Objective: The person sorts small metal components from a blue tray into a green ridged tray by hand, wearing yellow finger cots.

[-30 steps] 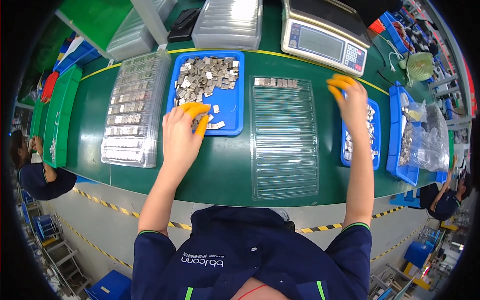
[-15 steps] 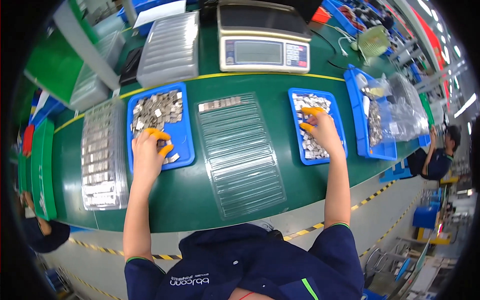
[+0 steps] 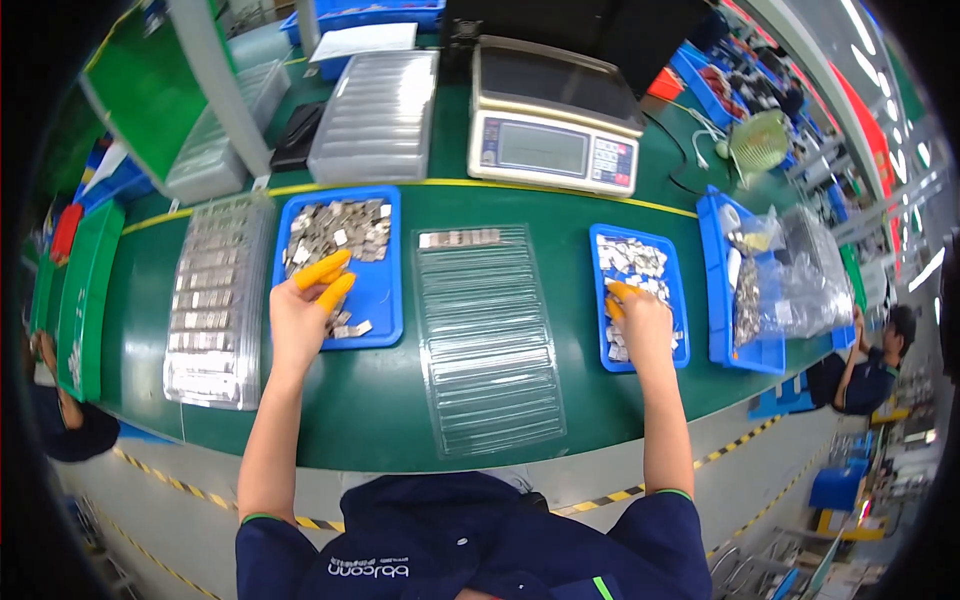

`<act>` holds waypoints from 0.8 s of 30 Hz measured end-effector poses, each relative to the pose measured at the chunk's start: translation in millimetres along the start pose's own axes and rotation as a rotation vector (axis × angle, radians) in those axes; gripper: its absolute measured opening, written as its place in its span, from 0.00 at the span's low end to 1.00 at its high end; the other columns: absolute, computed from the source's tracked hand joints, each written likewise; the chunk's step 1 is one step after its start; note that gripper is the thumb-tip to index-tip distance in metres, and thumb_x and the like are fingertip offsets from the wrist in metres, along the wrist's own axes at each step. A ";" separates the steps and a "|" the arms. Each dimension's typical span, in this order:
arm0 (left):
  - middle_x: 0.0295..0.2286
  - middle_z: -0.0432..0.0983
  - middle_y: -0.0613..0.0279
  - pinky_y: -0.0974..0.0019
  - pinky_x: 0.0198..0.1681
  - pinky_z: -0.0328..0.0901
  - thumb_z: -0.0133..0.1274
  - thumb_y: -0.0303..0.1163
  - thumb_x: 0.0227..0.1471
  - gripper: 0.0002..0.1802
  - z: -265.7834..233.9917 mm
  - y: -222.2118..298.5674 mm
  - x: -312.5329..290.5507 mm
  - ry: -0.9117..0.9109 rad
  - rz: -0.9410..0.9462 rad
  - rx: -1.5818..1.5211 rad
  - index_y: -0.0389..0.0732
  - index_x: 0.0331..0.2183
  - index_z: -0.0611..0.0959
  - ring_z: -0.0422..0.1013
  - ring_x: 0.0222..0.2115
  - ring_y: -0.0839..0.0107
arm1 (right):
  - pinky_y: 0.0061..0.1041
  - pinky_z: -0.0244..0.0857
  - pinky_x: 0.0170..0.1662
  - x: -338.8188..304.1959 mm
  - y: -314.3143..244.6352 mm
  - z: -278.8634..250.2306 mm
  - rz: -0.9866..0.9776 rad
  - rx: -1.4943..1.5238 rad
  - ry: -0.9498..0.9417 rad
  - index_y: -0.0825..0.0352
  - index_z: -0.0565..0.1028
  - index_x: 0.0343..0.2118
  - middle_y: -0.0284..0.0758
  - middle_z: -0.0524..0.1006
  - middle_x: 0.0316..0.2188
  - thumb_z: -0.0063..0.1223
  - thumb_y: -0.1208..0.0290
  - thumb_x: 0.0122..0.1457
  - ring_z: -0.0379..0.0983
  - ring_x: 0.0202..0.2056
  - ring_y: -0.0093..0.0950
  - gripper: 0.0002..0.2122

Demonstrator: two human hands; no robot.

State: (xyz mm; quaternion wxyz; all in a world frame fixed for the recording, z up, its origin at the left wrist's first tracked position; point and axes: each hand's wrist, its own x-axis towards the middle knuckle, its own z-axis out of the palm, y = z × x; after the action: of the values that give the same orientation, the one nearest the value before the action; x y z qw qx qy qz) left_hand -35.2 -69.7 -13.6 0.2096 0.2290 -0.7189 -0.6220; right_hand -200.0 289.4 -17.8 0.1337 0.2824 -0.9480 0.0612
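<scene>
My left hand [image 3: 300, 312], with yellow finger covers on thumb and forefinger, is over the left blue tray [image 3: 393, 300]. Its tips stay a little apart, with nothing visible between them. Small silvery metal parts [image 3: 340, 230] fill the far half of that tray, and a few lie near its front. Over the right blue tray [image 3: 682, 330], my right hand [image 3: 643, 320] dips its yellow-covered fingers among whitish metal pieces [image 3: 632, 257]. Those fingers are pressed close; whatever they hold is hidden. Between the trays lies a clear ribbed plastic tray [image 3: 487, 340], with a short row of parts [image 3: 460, 238] in its far slot.
Stacked clear trays filled with parts [image 3: 205, 320] stand at the left, beside a green bin [image 3: 85, 300]. Behind are empty-looking clear trays [image 3: 380, 115] and a weighing scale [image 3: 555, 130]. A blue bin with plastic bags [image 3: 745, 350] sits right. Other people work at both sides.
The view has shifted, so the table sits lower in it. My left finger and thumb have come closer together. My right fingers have moved nearer the middle of their tray and drawn together.
</scene>
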 end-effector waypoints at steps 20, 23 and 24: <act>0.32 0.77 0.60 0.77 0.34 0.66 0.55 0.27 0.47 0.13 26.3 28.7 -44.9 -0.106 -0.193 -0.468 0.34 0.37 0.79 0.73 0.31 0.74 | 0.23 0.66 0.42 17.5 -26.5 -35.1 0.144 0.727 0.411 0.73 0.71 0.38 0.39 0.75 0.35 0.49 0.83 0.53 0.74 0.37 0.29 0.09; 0.32 0.76 0.57 0.74 0.35 0.68 0.55 0.24 0.46 0.14 49.6 32.1 -52.8 -0.080 -0.179 -0.564 0.30 0.38 0.77 0.74 0.30 0.72 | 0.20 0.67 0.42 27.5 -93.9 -46.6 0.151 1.380 0.214 0.74 0.73 0.36 0.39 0.76 0.34 0.54 0.82 0.50 0.74 0.36 0.25 0.10; 0.32 0.76 0.57 0.74 0.35 0.68 0.54 0.23 0.46 0.14 56.5 33.3 -56.4 -0.073 -0.187 -0.565 0.30 0.38 0.78 0.74 0.30 0.72 | 0.21 0.67 0.42 28.3 -108.9 -43.9 0.158 1.460 0.133 0.75 0.73 0.36 0.39 0.76 0.34 0.55 0.83 0.49 0.74 0.37 0.26 0.10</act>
State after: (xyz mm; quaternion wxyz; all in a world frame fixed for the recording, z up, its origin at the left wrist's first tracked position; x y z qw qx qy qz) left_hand -25.1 12.7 10.7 0.1810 0.2042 -0.5001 -0.8219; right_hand -153.1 192.4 36.7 -0.0358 0.2262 -0.6733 0.7030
